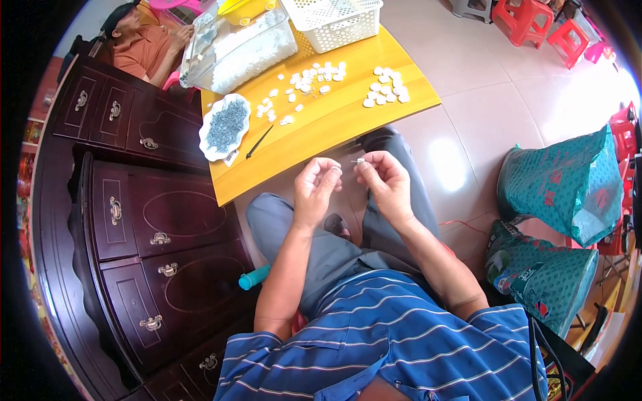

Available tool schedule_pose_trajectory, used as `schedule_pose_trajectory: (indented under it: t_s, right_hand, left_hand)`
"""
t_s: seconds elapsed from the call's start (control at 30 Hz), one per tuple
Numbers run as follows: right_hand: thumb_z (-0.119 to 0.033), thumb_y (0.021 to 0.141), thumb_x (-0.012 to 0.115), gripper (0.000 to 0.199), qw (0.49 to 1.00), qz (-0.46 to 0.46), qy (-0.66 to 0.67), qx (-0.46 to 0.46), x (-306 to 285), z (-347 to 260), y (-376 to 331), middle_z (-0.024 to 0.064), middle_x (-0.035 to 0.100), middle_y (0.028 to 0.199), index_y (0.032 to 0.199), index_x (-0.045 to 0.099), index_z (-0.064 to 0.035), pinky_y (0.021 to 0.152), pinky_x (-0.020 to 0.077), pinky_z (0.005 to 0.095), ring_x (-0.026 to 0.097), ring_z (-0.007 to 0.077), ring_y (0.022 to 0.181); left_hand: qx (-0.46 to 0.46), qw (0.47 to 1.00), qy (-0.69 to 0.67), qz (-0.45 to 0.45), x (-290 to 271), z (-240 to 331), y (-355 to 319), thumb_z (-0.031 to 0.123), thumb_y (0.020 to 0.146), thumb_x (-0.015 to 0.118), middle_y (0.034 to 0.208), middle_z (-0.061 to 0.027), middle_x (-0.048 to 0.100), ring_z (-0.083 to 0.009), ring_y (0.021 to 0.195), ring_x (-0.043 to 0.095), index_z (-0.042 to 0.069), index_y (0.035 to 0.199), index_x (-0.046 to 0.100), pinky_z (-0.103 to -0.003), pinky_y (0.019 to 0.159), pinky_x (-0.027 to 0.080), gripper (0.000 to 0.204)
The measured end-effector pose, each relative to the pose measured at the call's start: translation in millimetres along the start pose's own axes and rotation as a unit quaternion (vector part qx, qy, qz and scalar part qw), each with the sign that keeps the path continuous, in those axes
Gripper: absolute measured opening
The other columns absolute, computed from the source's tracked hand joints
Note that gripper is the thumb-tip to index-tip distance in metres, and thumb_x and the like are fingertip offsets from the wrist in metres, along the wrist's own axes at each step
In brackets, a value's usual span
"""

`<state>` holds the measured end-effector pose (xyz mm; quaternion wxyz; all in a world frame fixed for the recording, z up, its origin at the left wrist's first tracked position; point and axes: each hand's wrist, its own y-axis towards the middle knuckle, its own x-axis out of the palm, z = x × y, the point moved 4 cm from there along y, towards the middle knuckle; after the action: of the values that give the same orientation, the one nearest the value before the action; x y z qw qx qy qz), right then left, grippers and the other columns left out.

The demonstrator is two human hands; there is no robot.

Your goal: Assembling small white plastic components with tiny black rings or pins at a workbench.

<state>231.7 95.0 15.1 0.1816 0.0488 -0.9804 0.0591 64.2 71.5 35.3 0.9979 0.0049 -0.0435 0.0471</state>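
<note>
While the left hand (314,192) pinches narrowly above the lap (326,257), whatever it may hold unclear, the right hand (389,187) near it holds a small white piece (361,161) with a thin pin (354,161), probably light, stiff, easily dropped, best gripped by its edges.

The table (321,127) occupies the upper centre of the frame. At its left end stands a dish (214,156) filled with small parts (227,125); a thin tool (260,141) lies to the right. A tub (251,70) and basket (344,33) stand side by side along the far edge. Discs (386,87) lie toward the right corner. Cabinet (160,234): left of frame. Another person (144,47): upper left, beyond it. Bags (562,180): right of frame, one below the other. Stools (521,23): upper right.
</note>
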Motion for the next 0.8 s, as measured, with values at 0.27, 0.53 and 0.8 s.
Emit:
schedule_pose_trajectory:
  t_s: [0.27, 0.53, 0.8]
  right_hand:
    - [0.005, 0.086, 0.072, 0.015, 0.866, 0.015, -0.339, -0.368, -0.4, -40.7, -6.8, 0.0103, 0.073, 0.092, 0.098, 0.073, -0.0038, 0.067, 0.0562, 0.0297, 0.071, 0.0200, 0.077]
    - [0.002, 0.079, 0.076, 0.025, 0.788, -0.030, -0.399, -0.468, 3.9, -50.4, -15.0, 0.0084, 0.074, 0.097, 0.102, 0.074, -0.0067, 0.069, 0.0570, 0.0335, 0.072, 0.0243, 0.079]
    - [0.003, 0.079, 0.076, 0.025, 0.771, -0.038, -0.401, -0.494, 6.9, -55.7, -17.3, 0.0088, 0.074, 0.097, 0.102, 0.073, -0.0064, 0.069, 0.0565, 0.0331, 0.072, 0.0244, 0.077]
  left_hand:
    - [-0.063, 0.997, 0.032, -0.011, 10.3, 18.2, -9.2, 0.014, 0.100, 0.067, 0.083, -0.0040, 0.068, -0.0093, 0.068, 0.065, 0.002, 0.102, 0.068, -0.023, 0.061, 0.053, 0.012]
    - [-0.138, 0.984, -0.113, 0.008, 19.1, 4.5, -13.3, 0.019, 0.099, 0.070, 0.078, -0.0027, 0.067, -0.0084, 0.059, 0.059, 0.003, 0.099, 0.070, -0.023, 0.055, 0.049, 0.016]
    - [-0.153, 0.982, -0.107, 0.020, 21.1, 1.6, -10.5, 0.019, 0.100, 0.066, 0.075, -0.0017, 0.065, -0.0078, 0.056, 0.056, 0.004, 0.098, 0.070, -0.022, 0.051, 0.046, 0.015]
